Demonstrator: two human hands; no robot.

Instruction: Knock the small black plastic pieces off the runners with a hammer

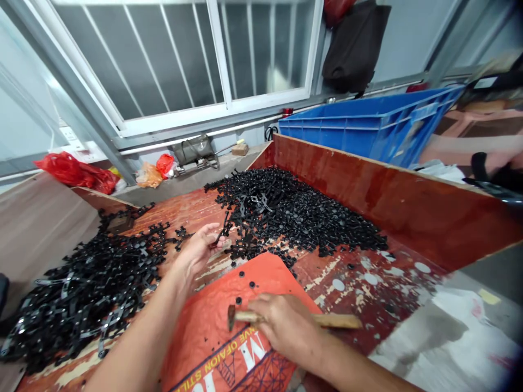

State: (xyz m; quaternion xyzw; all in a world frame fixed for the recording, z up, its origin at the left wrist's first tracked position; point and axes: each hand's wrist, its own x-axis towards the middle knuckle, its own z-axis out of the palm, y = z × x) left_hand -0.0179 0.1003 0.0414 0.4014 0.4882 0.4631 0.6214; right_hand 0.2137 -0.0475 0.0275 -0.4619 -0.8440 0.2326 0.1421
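My left hand (206, 243) pinches a small black plastic part (223, 228) above the worn red table. My right hand (281, 324) is wrapped round the wooden handle of a hammer (341, 321), whose small metal head points left over an orange printed sack (212, 321). A few tiny black pieces (252, 284) lie on the sack near the hammer head. Beyond my hands spreads a big heap of black parts (294, 209). To the left of my left arm lies another heap of black parts (90, 286), some with shiny faces.
A red wooden board (368, 188) walls the right side, with a blue crate (339, 128) behind it. Red plastic bags (79, 171) sit at the back left below the window. White plastic (466, 332) lies at the lower right. A person in pink sits at the far right.
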